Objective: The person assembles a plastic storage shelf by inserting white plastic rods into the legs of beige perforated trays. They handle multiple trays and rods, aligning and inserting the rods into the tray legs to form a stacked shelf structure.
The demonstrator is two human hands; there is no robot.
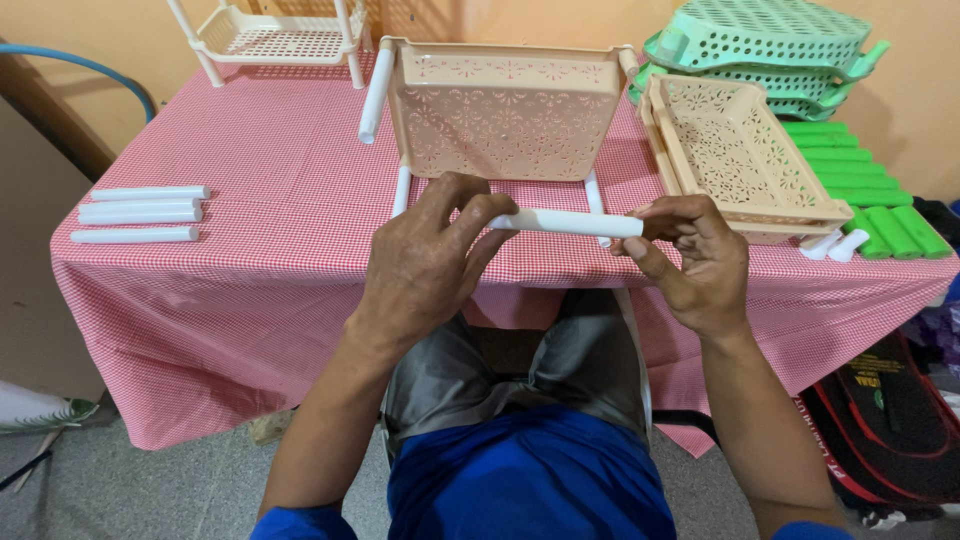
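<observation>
A white plastic tube point(568, 222) lies level between both hands, just over the table's front edge. My left hand point(425, 262) grips its left end with fingers curled over it. My right hand point(692, 258) pinches the right end. Right behind the tube a peach perforated basket point(503, 112) stands on its side, with white tube legs point(377, 90) fitted at its corners. A second peach basket point(735, 155) rests tilted to the right of it.
Three loose white tubes point(140, 212) lie at the table's left end. Stacked green baskets point(765, 50) and green tubes point(868, 185) sit at the back right. An assembled white-legged rack point(275, 35) stands at the back. A red checked cloth point(270, 170) covers the table.
</observation>
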